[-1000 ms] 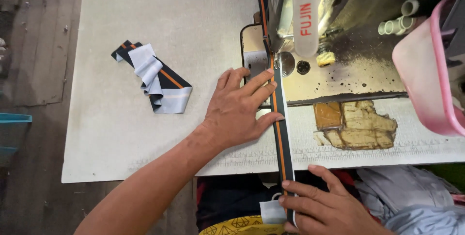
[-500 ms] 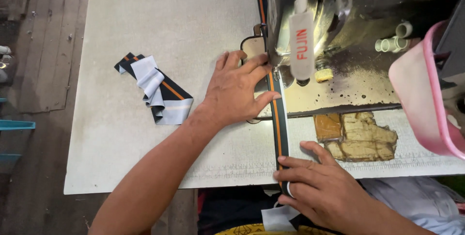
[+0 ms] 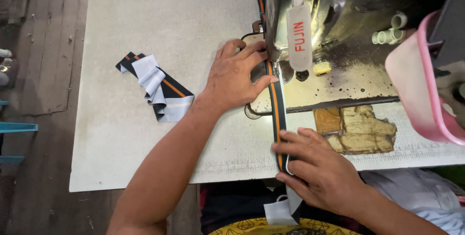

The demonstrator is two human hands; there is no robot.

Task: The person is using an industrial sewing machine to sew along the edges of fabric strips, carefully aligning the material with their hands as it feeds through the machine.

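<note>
The right hand (image 3: 322, 174) climbs from the table's near edge up onto the table (image 3: 145, 31), fingers now pinching the dark, orange-striped band (image 3: 277, 119) just short of the sewing machine (image 3: 339, 70). The left hand (image 3: 237, 77) slides forward along the band, fingertips now tight against the machine's foot.

A pale grey speckled bench (image 3: 145, 31) fills most of the view in even light. Beyond its left edge lies a worn wooden plank floor (image 3: 43, 70), dusty and dark.
</note>
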